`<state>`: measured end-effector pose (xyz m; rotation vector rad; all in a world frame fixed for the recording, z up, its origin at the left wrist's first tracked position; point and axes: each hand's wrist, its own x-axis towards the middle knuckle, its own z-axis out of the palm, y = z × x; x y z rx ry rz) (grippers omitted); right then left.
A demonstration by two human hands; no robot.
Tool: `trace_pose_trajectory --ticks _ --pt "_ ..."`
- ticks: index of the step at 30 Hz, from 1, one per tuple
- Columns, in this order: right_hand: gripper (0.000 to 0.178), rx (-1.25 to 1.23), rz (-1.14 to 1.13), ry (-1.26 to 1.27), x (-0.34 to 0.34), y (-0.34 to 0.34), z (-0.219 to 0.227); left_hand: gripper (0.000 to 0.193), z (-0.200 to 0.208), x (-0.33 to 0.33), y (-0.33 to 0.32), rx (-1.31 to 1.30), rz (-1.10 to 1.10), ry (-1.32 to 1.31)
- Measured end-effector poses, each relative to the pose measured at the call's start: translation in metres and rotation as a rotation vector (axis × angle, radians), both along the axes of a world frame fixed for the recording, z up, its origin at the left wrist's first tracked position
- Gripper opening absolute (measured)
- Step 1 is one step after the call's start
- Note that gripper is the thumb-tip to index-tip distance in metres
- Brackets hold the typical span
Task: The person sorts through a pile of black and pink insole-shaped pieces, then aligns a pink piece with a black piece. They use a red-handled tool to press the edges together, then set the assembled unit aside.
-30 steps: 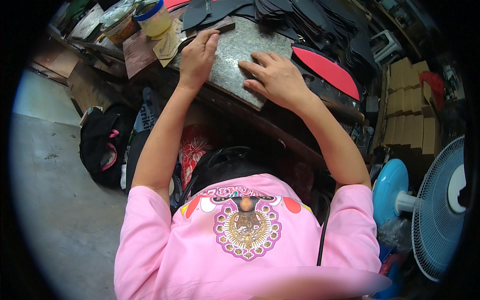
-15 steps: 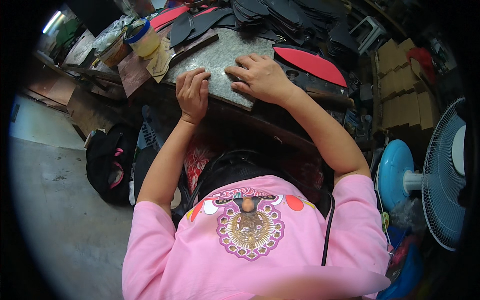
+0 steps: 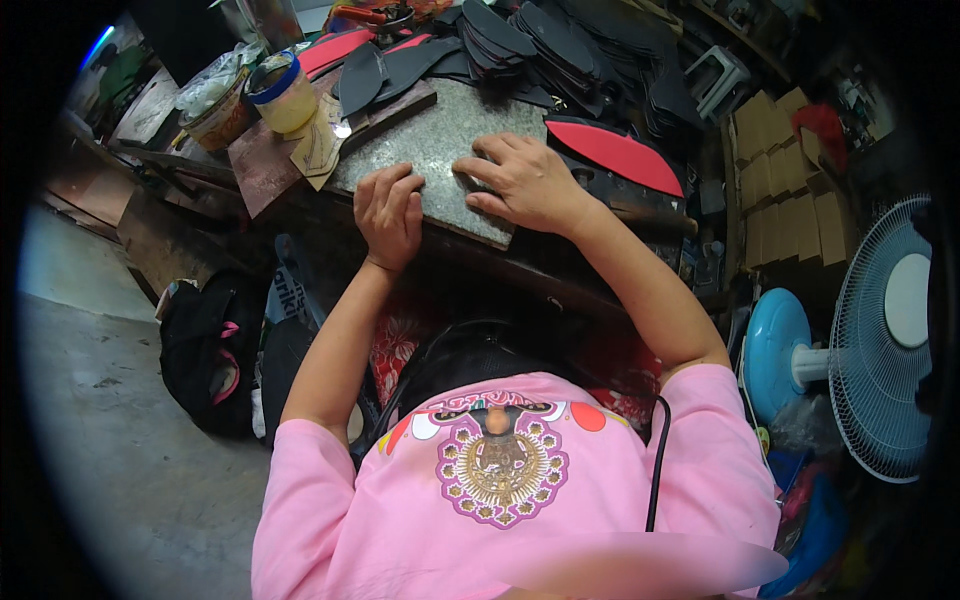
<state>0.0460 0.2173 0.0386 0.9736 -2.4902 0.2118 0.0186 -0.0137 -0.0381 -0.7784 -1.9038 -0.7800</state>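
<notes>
A grey speckled stone slab (image 3: 440,120) lies on the workbench, and both hands are over it. My left hand (image 3: 388,218) is at its front left edge, fingers loosely bent with gaps between them and nothing visible in them. Further right, my right hand (image 3: 525,180) lies palm down on the slab, its fingers curved and apart, with no object showing in it. The undersides of both hands are hidden. Just beyond my right hand is a long pointed piece, red on its face (image 3: 620,158), beside dark material. A dark bar (image 3: 385,118) lies along the slab's left side.
Stacks of dark sole-shaped pieces (image 3: 570,50) cover the back of the bench. A blue-rimmed tub (image 3: 282,95) stands at the left near a cardboard template (image 3: 318,150). To the right are a blue-and-white fan (image 3: 880,340) and stacked brown boxes (image 3: 790,190).
The whole view has shifted slightly, with the bench a little lower in it. Both hands stay in nearly the same places on the slab.
</notes>
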Motion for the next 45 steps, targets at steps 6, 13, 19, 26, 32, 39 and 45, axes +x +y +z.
trace_pose_trajectory --ticks 6,13,19,26,32,39,45 --pt "0.042 -0.003 -0.002 -0.009 0.0 0.0 0.001 0.019 0.0 0.002 -0.001 -0.004 0.009 -0.024" --pt "0.042 0.005 -0.008 -0.009 -0.001 0.0 -0.001 0.019 0.001 0.001 -0.001 -0.015 0.005 0.006" --pt "0.038 -0.052 0.012 0.055 -0.002 0.0 -0.005 0.021 0.003 0.002 -0.001 -0.035 0.009 0.001" --pt "0.041 -0.012 0.008 -0.006 -0.002 0.002 -0.005 0.023 0.004 0.003 0.0 -0.031 0.002 -0.007" --pt "0.041 0.0 0.013 -0.025 -0.004 0.0 0.001 0.019 0.003 0.002 -0.001 -0.029 0.008 0.004" --pt "0.042 0.005 0.026 -0.041 -0.001 0.0 0.008 0.017 0.005 0.004 -0.001 -0.028 0.007 -0.013" --pt "0.046 -0.09 -0.021 -0.051 0.0 0.031 0.021 0.015 0.009 0.007 -0.002 -0.041 0.01 -0.052"
